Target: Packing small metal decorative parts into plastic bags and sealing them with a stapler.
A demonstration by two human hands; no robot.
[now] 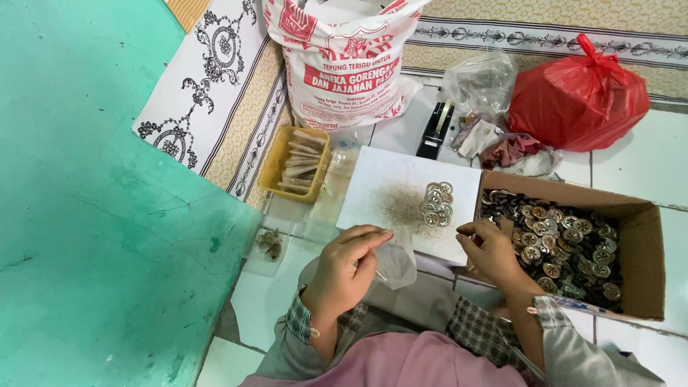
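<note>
Left hand pinches the mouth of a small clear plastic bag, fingers closed on it, low over the white board. Right hand sits at three o'clock of the bag, fingertips curled shut, seemingly on a button, though what they hold is too small to tell. A stack of metal buttons waits at twelve o'clock; the cardboard box holds many more. Bagging looks underway; next calls for the bag's mouth held open. Forearms are cut off below.

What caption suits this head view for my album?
Left hand holding a small clear bag, right hand beside a cardboard box of buttons.
</note>
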